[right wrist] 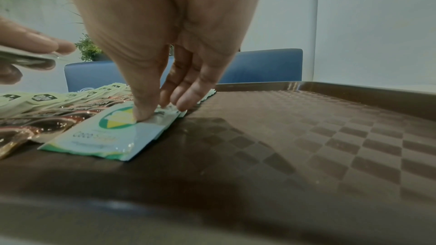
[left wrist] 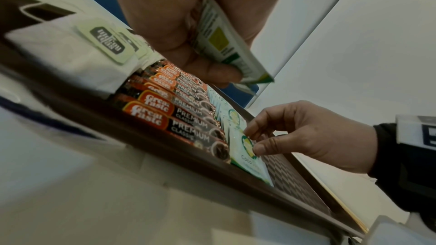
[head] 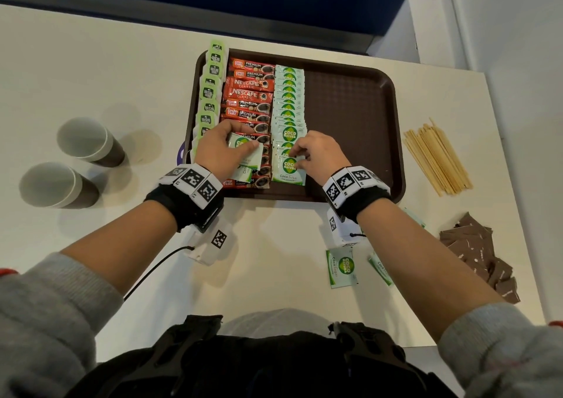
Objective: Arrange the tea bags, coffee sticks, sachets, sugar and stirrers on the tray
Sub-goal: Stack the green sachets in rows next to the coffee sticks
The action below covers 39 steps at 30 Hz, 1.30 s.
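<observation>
A brown tray (head: 350, 99) holds a column of green-tagged tea bags (head: 210, 93), a column of red coffee sticks (head: 248, 93) and a column of overlapping green-and-white Coco Sugar sachets (head: 288, 102). My left hand (head: 222, 146) hovers over the coffee sticks and grips a small stack of sugar sachets (head: 243, 151), seen from below as sachets (left wrist: 224, 44). My right hand (head: 316, 151) pinches the nearest sachet (head: 288, 169) of the sugar column at its upper edge; in the right wrist view thumb and fingertips (right wrist: 144, 113) press on that sachet (right wrist: 111, 133).
Wooden stirrers (head: 435, 157) lie right of the tray. Brown sachets (head: 478, 251) are piled at the table's right edge. Loose sugar sachets (head: 342, 268) lie on the table near me. Two paper cups (head: 82, 138) stand at the left. The tray's right half is bare.
</observation>
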Each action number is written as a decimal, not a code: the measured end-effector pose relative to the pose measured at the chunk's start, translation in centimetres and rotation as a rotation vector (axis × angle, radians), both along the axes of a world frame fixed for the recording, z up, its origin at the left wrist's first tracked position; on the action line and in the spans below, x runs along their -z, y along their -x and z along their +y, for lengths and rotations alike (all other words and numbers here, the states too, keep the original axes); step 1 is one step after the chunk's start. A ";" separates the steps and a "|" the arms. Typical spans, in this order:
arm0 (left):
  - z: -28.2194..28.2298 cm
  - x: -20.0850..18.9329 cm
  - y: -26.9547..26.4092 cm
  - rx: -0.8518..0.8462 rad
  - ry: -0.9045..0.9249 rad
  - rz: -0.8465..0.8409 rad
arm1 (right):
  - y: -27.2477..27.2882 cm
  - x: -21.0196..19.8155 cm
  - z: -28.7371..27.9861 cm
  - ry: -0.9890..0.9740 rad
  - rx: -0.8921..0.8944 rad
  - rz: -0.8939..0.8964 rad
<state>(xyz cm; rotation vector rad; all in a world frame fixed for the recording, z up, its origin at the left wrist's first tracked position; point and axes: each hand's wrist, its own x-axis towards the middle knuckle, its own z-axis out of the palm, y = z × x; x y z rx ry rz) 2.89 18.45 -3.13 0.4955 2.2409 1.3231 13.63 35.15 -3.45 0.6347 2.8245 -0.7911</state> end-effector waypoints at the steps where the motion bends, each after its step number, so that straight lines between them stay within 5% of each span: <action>1: 0.0 0.0 0.0 0.001 -0.001 -0.004 | 0.0 0.0 0.0 -0.004 -0.006 -0.002; 15: 0.2 -0.4 -0.3 0.081 -0.050 -0.156 | 0.0 0.1 0.5 -0.031 -0.011 0.010; 22: 0.3 -0.4 -0.9 0.184 -0.112 -0.162 | 0.6 -1.8 -0.7 0.177 0.052 0.192; 29: 0.5 -0.2 -1.3 0.223 0.002 -0.126 | 1.0 -2.2 -0.6 0.314 0.025 0.115; 39: 0.3 -0.5 -0.9 0.231 0.167 -0.023 | -0.9 -1.9 1.2 0.166 -0.028 -0.141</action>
